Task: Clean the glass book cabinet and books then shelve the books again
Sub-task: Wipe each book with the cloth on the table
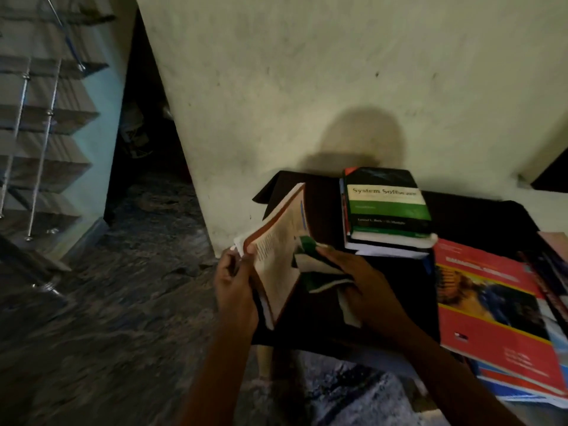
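Observation:
My left hand (235, 287) grips a brown-edged book (276, 241) by its lower edge and holds it tilted up on edge over the left end of a dark table (479, 210). With its fingers curled around a green and white cloth (316, 272), my right hand (365, 287) presses the cloth against the book's cover. A green "System Software" book (388, 204) lies on top of a small stack just behind. A large red and orange book (491, 309) lies flat to the right on other books.
A pale wall (338, 87) rises right behind the table. Stairs with a metal railing (46, 133) stand at the left, with a dark opening beneath. Dark patterned stone floor (107, 302) spreads to the left and front. More book edges (553, 265) show at the far right.

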The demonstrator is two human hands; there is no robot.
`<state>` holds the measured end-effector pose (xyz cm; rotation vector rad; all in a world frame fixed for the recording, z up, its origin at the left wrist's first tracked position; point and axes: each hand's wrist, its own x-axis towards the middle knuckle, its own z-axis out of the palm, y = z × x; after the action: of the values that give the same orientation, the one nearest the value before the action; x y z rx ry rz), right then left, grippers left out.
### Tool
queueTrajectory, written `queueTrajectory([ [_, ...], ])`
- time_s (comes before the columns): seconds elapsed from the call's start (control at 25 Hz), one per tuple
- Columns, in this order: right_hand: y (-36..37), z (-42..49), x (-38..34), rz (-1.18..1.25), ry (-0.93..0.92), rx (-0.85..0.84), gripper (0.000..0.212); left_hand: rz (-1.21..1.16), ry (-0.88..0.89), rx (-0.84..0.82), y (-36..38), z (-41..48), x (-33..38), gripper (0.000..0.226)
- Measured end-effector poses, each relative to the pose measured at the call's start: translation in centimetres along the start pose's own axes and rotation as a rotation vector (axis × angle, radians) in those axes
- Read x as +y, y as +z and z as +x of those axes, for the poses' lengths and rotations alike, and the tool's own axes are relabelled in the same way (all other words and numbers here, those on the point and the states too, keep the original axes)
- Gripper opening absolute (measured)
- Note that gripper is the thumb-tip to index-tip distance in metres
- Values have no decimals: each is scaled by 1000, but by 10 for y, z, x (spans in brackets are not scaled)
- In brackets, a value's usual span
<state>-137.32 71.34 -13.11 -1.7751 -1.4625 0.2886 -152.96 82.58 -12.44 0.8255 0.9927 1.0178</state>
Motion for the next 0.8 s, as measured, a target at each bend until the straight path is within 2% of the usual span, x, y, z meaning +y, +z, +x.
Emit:
queueTrajectory([
  [0.12, -54, -17, -6, -50, -118, 90, 56, -10, 101, -54, 31, -48, 31, 14],
  [0.24, -107, -44, -6, -62, -207, 182, 61, -135, 85, -117, 60, -107, 39, 18],
  [0.44, -190, -99, 16, -21, -160, 337, 65, -253, 121, -254, 131, -180, 16, 12],
  [0.52, -220, -124, 28, -4, -111, 361, 58, -132, 213, -266, 167, -195, -9, 11],
  [0.64, -255, -157, 41, -8, -10, 425, 60, 131, 511, -258, 205, -211, -67, 14],
  [0.72, -270, -181, 53, -26, 70, 460, 57, 314, 689, -377, 219, -220, -113, 26],
  [0.8, -278, -207, 68, -23, 175, 466, 58, 431, 829, -611, 225, -220, -163, 30],
])
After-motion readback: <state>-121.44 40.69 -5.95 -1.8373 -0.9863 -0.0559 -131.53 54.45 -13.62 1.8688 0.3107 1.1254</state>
